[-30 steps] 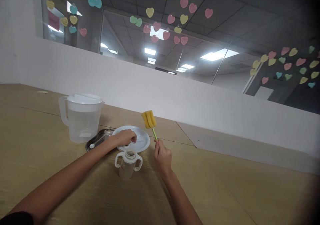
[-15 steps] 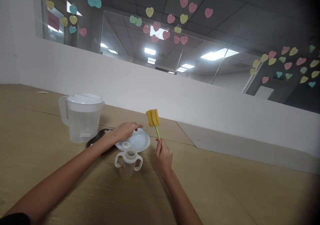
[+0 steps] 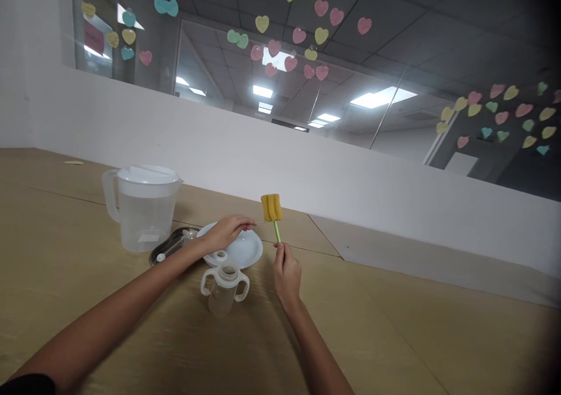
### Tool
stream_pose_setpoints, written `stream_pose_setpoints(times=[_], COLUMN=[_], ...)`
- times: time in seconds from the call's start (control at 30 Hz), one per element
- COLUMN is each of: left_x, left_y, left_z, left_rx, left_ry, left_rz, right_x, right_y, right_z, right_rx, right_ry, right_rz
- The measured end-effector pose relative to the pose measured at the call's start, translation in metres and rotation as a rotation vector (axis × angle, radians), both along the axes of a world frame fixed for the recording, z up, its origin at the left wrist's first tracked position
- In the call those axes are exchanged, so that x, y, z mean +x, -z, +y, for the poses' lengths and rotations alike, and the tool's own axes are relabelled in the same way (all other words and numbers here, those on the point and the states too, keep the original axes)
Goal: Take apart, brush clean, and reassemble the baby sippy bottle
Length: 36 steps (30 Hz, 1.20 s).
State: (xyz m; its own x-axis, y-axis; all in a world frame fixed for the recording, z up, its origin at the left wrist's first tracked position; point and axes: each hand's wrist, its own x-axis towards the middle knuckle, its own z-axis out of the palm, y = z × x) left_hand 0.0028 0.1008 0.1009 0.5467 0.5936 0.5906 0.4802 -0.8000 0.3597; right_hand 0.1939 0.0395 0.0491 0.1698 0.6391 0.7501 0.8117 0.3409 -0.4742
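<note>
My right hand (image 3: pixel 288 272) is closed round the green handle of a sponge brush (image 3: pixel 272 207), whose yellow sponge head points up. Fingers together, my left hand (image 3: pixel 230 230) pinches a thin pale stick (image 3: pixel 261 222) over the white plate (image 3: pixel 250 253). The stick's far end reaches the sponge head; whether they touch, I cannot tell. Some red shows at the left fingertips. In front of the plate stands a clear baby bottle (image 3: pixel 222 295) with two white handles and an uncovered mouth. A white bottle collar (image 3: pixel 220 256) is at the plate's near edge.
A lidded clear pitcher (image 3: pixel 146 214) with liquid stands at the left. Beside it lies a dark metal tray (image 3: pixel 155 259) with small clear and white parts, partly behind my left forearm. A white wall (image 3: pixel 245 155) bounds the table at the back.
My left hand has shifted slightly right, and the thin stick now shows between it and the sponge. The sponge head has moved a little right. More of the metal tray is uncovered.
</note>
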Motion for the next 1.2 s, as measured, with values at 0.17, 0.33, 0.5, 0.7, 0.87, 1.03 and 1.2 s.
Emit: stream_pose_setpoints(times=[0.17, 0.33, 0.5, 0.7, 0.87, 1.03, 1.2], left_x=[-0.008, -0.014, -0.020, -0.027, -0.033, -0.029, -0.012], left_y=[-0.004, -0.005, 0.006, 0.021, 0.031, 0.024, 0.018], left_z=[0.001, 0.001, 0.008, 0.016, 0.022, 0.020, 0.009], left_rx=[0.239, 0.251, 0.067, -0.092, -0.177, -0.165, -0.191], left_ry=[-0.187, -0.383, -0.422, -0.369, -0.335, -0.344, -0.221], left_rz=[0.276, 0.553, 0.608, 0.589, 0.558, 0.505, 0.507], right_x=[0.000, 0.000, 0.001, 0.001, 0.001, 0.001, 0.001], right_y=[-0.001, 0.000, 0.001, 0.001, 0.002, 0.002, 0.002], right_z=[-0.001, 0.000, 0.001, 0.000, 0.001, 0.001, 0.001], right_rx=[-0.018, -0.017, -0.016, -0.023, -0.033, -0.035, -0.033], right_ry=[0.001, 0.014, 0.014, 0.015, 0.014, 0.019, 0.005], right_rz=[0.005, 0.008, -0.006, -0.024, -0.030, -0.033, -0.029])
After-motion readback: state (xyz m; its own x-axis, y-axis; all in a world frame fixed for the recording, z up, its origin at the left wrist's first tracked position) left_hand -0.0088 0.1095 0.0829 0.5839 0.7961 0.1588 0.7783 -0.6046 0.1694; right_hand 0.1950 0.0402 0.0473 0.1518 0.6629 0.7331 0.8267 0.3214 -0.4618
